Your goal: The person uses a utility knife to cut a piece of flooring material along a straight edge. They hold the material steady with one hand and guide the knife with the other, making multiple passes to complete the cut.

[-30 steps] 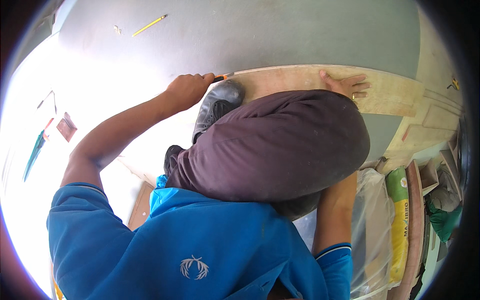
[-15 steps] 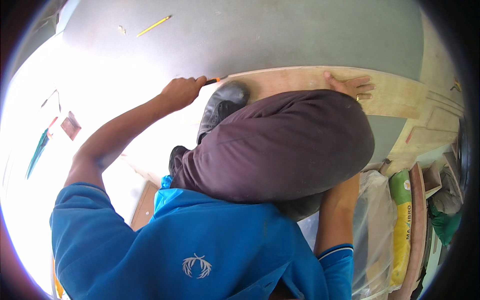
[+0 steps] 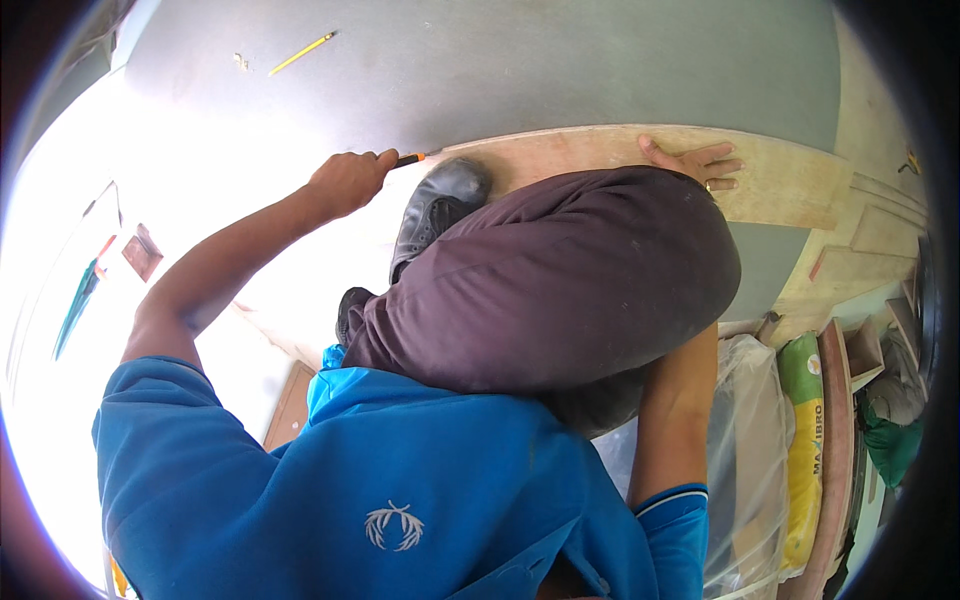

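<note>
My left hand (image 3: 350, 182) is closed round the black-and-orange handle of a utility knife (image 3: 411, 159). Its thin tip meets the far edge of a long plywood strip (image 3: 570, 155), where the strip borders a grey sheet (image 3: 600, 60). My right hand (image 3: 700, 165) presses on the strip further right, fingers spread and holding nothing; my bent knee hides part of it. Between the two hands my black shoe (image 3: 440, 200) rests at the strip's near side.
A yellow pencil (image 3: 302, 54) lies on the grey sheet at the far left. To the right stand a green-and-yellow bag (image 3: 802, 450), clear plastic sheeting (image 3: 740, 430) and pieces of board (image 3: 885, 232). Strong glare washes out the left side.
My left hand and the knife have shifted a little to the left along the strip's edge. My right hand stays spread on the strip; the whole view has tilted slightly.
</note>
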The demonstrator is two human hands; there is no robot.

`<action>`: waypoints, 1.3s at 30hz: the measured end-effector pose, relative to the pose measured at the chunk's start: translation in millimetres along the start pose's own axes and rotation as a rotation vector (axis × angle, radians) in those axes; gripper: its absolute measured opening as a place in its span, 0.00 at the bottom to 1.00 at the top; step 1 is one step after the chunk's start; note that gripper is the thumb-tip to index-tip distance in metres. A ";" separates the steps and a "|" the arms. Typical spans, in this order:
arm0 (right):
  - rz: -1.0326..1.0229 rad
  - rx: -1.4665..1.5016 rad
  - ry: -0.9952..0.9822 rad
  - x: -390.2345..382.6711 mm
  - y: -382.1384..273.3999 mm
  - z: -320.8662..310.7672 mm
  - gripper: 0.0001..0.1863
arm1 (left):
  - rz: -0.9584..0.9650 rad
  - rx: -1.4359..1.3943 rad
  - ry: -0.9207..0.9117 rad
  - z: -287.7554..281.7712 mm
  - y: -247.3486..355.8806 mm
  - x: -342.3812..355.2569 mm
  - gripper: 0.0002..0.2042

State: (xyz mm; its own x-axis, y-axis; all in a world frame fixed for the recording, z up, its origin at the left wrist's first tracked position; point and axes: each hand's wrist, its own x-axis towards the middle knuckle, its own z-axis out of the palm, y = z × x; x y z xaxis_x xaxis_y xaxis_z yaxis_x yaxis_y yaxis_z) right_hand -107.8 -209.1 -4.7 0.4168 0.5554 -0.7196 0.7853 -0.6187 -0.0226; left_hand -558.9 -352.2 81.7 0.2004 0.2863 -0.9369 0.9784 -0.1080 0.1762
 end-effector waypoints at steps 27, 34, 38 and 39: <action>0.003 -0.056 0.149 12.9 23.0 8.1 0.90 | 0.113 -0.305 0.396 -30.2 50.3 35.6 0.11; -0.045 0.083 -0.014 1.5 19.4 -5.9 0.92 | 0.288 -0.208 0.436 -60.7 155.0 100.7 0.09; 0.009 -0.023 0.022 4.0 13.0 1.6 0.89 | 0.326 -0.153 0.403 -78.6 146.2 91.2 0.10; 0.002 -0.018 0.031 5.1 13.1 3.1 0.90 | 0.324 -0.126 0.370 -84.7 142.6 85.8 0.10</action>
State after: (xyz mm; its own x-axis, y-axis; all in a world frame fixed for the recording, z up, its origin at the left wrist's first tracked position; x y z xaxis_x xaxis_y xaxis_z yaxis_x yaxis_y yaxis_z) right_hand -96.7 -216.1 -10.8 0.4318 0.5713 -0.6979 0.7926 -0.6096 -0.0087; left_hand -397.9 -262.4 52.0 0.4768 0.5780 -0.6623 0.8571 -0.1383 0.4963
